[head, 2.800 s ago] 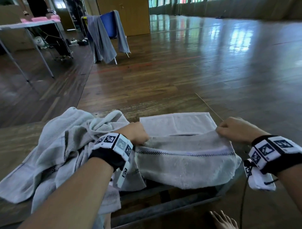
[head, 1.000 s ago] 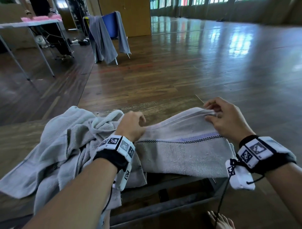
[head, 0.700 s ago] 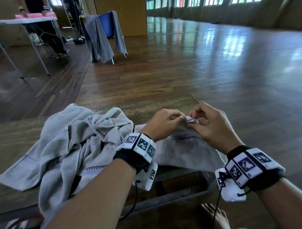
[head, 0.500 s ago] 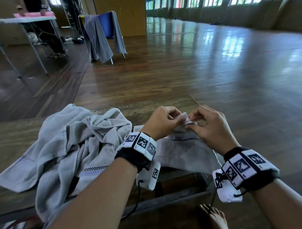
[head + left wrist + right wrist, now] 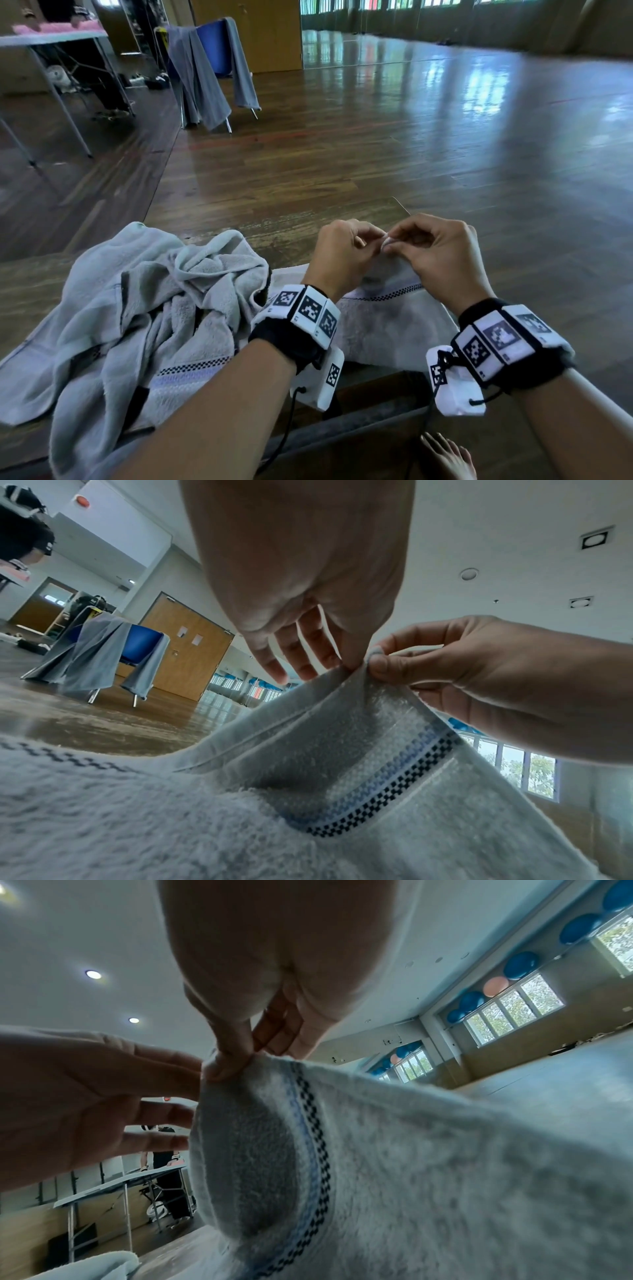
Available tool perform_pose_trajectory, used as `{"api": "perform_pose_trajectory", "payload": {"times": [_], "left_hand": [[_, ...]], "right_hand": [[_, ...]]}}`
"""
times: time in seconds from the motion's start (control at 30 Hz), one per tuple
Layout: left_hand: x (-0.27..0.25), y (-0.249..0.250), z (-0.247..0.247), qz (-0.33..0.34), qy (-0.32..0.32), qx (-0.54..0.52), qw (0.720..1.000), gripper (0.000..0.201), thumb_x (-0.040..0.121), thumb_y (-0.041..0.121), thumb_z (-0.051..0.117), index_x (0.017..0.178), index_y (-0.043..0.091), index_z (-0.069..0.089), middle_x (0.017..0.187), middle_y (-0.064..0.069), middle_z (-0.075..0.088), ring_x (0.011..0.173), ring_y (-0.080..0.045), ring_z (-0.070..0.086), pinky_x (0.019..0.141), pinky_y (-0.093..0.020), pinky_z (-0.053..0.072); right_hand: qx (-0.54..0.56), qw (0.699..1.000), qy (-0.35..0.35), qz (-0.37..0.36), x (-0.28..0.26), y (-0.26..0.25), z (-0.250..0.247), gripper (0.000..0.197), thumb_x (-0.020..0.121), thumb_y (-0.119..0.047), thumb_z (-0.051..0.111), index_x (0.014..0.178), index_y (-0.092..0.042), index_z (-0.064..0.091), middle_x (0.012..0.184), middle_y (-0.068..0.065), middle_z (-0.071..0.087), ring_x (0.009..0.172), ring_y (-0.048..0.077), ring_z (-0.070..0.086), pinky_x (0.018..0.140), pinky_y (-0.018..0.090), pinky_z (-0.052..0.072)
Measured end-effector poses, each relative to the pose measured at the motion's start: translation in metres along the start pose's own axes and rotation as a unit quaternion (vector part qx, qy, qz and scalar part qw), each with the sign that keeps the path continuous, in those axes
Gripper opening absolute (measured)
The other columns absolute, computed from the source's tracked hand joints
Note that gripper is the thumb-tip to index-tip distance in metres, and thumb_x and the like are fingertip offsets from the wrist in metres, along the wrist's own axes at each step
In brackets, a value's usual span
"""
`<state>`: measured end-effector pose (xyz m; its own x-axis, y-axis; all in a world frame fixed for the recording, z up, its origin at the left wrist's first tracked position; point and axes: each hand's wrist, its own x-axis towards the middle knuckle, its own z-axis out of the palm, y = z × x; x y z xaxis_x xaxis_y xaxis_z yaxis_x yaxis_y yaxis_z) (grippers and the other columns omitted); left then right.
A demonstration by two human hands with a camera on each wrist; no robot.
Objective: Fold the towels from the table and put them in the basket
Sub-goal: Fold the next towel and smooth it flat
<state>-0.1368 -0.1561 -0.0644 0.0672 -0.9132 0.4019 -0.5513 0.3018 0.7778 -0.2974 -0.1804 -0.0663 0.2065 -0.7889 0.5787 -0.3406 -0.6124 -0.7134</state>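
Note:
A grey towel [image 5: 387, 329] with a checkered blue stripe lies folded on the wooden table [image 5: 284, 236], its far corners lifted together. My left hand [image 5: 371, 241] and right hand [image 5: 392, 240] meet above it, and each pinches the gathered corners between thumb and fingertips. In the left wrist view the towel [image 5: 342, 777] rises to the pinch under my left fingers [image 5: 301, 666], with the right hand [image 5: 479, 674] opposite. The right wrist view shows the towel [image 5: 411, 1150] hanging from the same pinch. A crumpled pile of grey towels [image 5: 137, 308] lies to the left. No basket is in view.
The table's dark metal frame [image 5: 342, 435] runs along the near edge, and a bare foot [image 5: 448, 455] stands below it. Far left, a blue chair draped with grey cloths [image 5: 205, 68] stands beside a second table [image 5: 51, 37], with a person behind it. Wooden floor stretches beyond.
My hands, which held the towel's two ends wide apart, have come together at the middle. They brought the corners with them and raised them slightly off the table.

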Motion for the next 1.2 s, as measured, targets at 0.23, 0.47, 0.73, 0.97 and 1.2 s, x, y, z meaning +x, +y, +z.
{"api": "perform_pose_trajectory", "payload": {"times": [0.23,0.47,0.73,0.97,1.2], "left_hand": [[-0.0029,-0.0008,-0.0007,-0.031,-0.014,-0.06,0.998,0.011,0.087,0.01,0.072,0.095,0.01,0.08,0.078,-0.003,0.075,0.064,-0.013,0.061,0.064,-0.027,0.052],[-0.006,0.0019,-0.0013,-0.049,-0.012,-0.105,0.993,0.012,0.087,0.007,0.073,0.097,0.005,0.079,0.072,-0.001,0.072,0.062,-0.01,0.059,0.063,-0.027,0.052],[-0.0077,-0.0011,-0.0019,-0.06,-0.032,-0.102,0.992,0.014,0.087,0.018,0.074,0.095,0.009,0.08,0.077,-0.01,0.076,0.064,-0.017,0.063,0.064,-0.035,0.055],[-0.0069,-0.0033,-0.003,-0.051,-0.038,-0.081,0.995,0.012,0.088,0.015,0.072,0.096,0.011,0.08,0.076,-0.009,0.076,0.063,-0.017,0.062,0.064,-0.039,0.056],[-0.0073,-0.0056,-0.0026,-0.039,-0.044,-0.061,0.996,0.011,0.088,0.016,0.072,0.095,0.016,0.08,0.076,-0.014,0.075,0.066,-0.033,0.066,0.065,-0.048,0.057]], "right_hand": [[-0.022,0.999,0.017,0.031,0.0008,0.0053,-0.0012,0.016,0.072,-0.007,0.086,0.074,-0.02,0.077,0.071,-0.015,0.075,0.068,-0.001,0.071,0.07,0.008,0.052],[-0.038,0.998,0.028,0.045,-0.0014,0.0038,-0.0025,0.015,0.073,-0.015,0.087,0.07,-0.026,0.077,0.07,-0.021,0.073,0.068,-0.002,0.07,0.068,0.006,0.049],[-0.052,0.998,0.012,0.045,-0.0025,0.0036,-0.002,0.015,0.074,-0.011,0.086,0.072,-0.024,0.08,0.066,-0.015,0.073,0.065,-0.002,0.07,0.065,0.005,0.049],[-0.071,0.997,0.003,0.039,-0.0017,0.0017,-0.0051,0.01,0.074,-0.014,0.087,0.074,-0.022,0.081,0.068,-0.014,0.074,0.066,-0.002,0.07,0.072,0.017,0.056],[-0.084,0.996,-0.006,0.031,-0.0031,-0.0006,-0.0069,0.01,0.073,-0.014,0.087,0.075,-0.023,0.082,0.069,-0.014,0.074,0.066,-0.001,0.07,0.075,0.025,0.058]]}}
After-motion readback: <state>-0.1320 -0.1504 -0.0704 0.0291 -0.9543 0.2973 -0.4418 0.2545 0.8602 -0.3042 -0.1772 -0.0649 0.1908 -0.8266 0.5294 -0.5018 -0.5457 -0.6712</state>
